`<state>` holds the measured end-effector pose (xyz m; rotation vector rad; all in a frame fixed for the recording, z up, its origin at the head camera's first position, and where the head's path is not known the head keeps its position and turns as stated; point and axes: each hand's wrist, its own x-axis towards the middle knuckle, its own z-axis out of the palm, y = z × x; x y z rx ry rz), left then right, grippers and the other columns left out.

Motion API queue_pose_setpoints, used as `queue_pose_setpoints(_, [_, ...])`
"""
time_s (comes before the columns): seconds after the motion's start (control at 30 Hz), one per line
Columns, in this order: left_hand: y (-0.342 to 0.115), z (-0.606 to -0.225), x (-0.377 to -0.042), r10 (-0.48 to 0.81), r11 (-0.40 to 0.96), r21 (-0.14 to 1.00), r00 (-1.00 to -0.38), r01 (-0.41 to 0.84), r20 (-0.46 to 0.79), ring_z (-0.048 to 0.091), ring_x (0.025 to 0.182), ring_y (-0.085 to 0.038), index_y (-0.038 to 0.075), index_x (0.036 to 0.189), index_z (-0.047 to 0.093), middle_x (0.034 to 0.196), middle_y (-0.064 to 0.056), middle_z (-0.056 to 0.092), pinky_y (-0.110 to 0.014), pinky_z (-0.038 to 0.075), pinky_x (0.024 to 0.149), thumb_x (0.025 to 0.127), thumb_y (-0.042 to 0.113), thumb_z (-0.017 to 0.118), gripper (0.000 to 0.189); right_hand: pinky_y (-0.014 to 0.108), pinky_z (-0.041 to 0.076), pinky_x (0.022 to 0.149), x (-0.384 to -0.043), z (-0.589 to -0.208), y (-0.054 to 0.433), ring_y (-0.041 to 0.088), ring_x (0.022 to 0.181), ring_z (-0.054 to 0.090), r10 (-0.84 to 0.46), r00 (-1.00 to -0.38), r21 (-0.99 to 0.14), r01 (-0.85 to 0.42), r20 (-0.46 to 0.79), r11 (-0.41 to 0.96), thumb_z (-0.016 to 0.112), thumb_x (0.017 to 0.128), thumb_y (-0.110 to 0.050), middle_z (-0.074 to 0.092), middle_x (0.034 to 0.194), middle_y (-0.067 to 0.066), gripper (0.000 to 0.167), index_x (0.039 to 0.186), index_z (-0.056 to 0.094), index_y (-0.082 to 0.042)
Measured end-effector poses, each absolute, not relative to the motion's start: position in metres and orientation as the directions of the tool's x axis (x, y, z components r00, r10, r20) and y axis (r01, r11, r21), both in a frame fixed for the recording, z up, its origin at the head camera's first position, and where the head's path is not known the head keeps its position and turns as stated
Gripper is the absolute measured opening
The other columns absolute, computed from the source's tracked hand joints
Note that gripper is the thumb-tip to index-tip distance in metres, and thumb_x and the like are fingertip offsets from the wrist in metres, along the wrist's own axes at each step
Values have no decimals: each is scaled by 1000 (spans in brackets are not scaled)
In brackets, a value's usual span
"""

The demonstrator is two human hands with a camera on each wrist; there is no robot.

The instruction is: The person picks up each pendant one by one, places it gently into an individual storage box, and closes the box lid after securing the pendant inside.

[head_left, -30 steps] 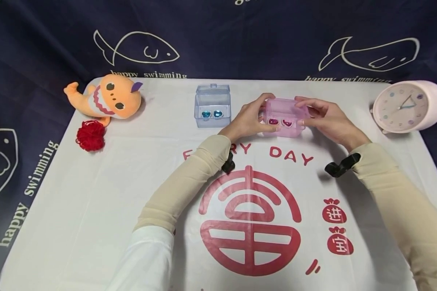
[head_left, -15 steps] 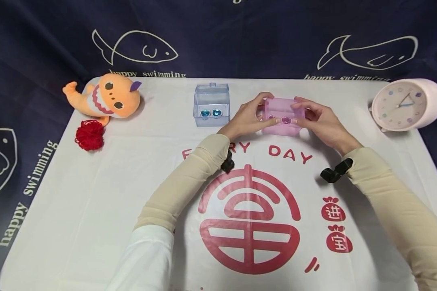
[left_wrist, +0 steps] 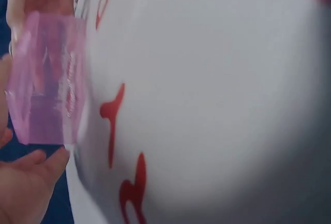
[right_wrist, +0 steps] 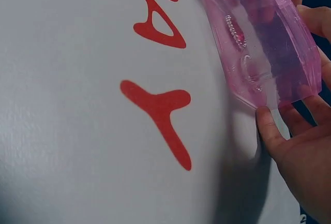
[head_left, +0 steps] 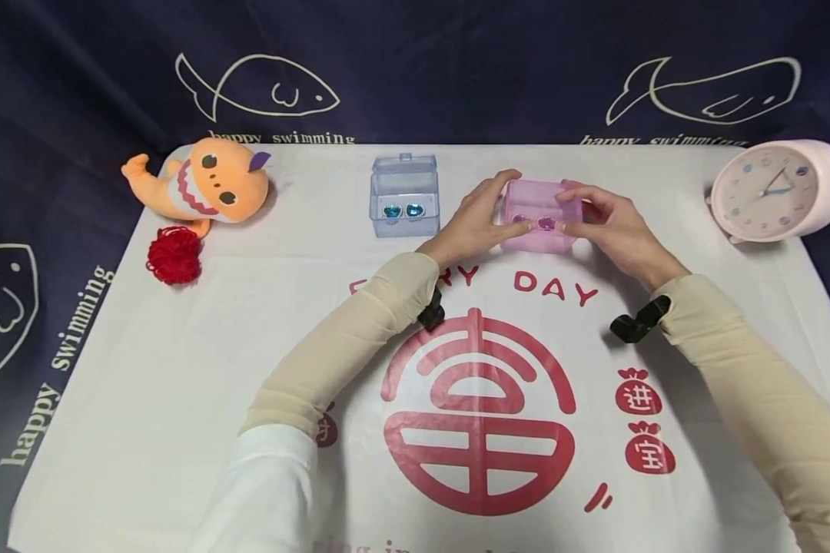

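Note:
A small see-through pink box [head_left: 541,201] stands at the back of the table, right of centre, with its lid down. Through its wall show two pink gems with beaded silvery rims [right_wrist: 251,69]. My left hand [head_left: 473,216] grips the box's left end, thumb along the front. At the right end my right hand [head_left: 615,229] holds it too, fingers over the top and thumb in front. In the left wrist view the box [left_wrist: 49,79] sits between both hands. A matching blue box [head_left: 404,225] stands just left of my left hand, lid raised, with two blue gems inside.
An orange plush toy [head_left: 228,184] lies at the back left, a red yarn bundle [head_left: 174,255] in front of it. A pink clock [head_left: 764,192] stands at the back right. The white tablecloth [head_left: 180,384] has red print. A dark fish-patterned curtain [head_left: 456,77] hangs behind.
The pink box's lid has come down, so the gems now show paler through it. My right hand has shifted slightly left, with its thumb across the front. The blue box has stayed put.

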<state>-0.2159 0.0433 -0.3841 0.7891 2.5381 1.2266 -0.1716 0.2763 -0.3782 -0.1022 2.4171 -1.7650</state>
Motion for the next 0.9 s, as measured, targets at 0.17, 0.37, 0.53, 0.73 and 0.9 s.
queue_pose_setpoints(0.17, [25, -367, -207, 524, 559, 725, -849, 401, 66, 35, 139, -12, 18, 146, 36, 150, -2, 38, -24, 29, 116, 84, 49, 70, 77, 7, 44, 85, -176, -375, 273, 5, 110, 57, -146, -988, -947, 6, -56, 322, 68, 85, 2, 45, 147, 6, 40, 124, 62, -9])
queue_pose_setpoints(0.37, [-19, -345, -198, 498, 524, 716, -848, 462, 182, 50, 127, -18, 11, 138, 46, 145, -4, 45, -26, 37, 109, 85, 39, 73, 66, 8, 48, 85, -182, -364, 262, -2, 102, 61, 17, -991, -913, -117, 135, 390, 63, 84, 5, 62, 115, -8, 28, 110, 66, -3])
queue_pose_setpoints(0.53, [-65, -337, -196, 358, 569, 677, -881, 468, 309, 42, 135, -17, 7, 136, 49, 143, -7, 46, -28, 29, 115, 84, 30, 76, 63, 11, 49, 84, -199, -335, 225, -6, 94, 61, 237, -929, -858, -136, 284, 495, 61, 86, -6, 60, 94, -21, 19, 104, 67, -10])
queue_pose_setpoints(0.73, [-104, -356, -196, 189, 586, 753, -954, 299, 232, 31, 144, -17, 9, 147, 37, 154, -7, 32, -30, 29, 118, 79, 27, 80, 82, 19, 50, 89, -218, -312, 166, -1, 90, 60, 245, -952, -935, -93, 184, 342, 60, 91, -7, 64, 100, -6, 21, 111, 64, -7])
queue_pose_setpoints(0.9, [-112, -379, -200, 152, 465, 866, -980, 185, 128, 31, 144, -28, 7, 151, 27, 157, -11, 28, -35, 36, 114, 81, 21, 79, 88, 28, 52, 92, -232, -323, 123, 10, 97, 57, 160, -984, -981, 109, -83, 163, 55, 96, -14, 58, 103, -1, 31, 124, 57, -2])
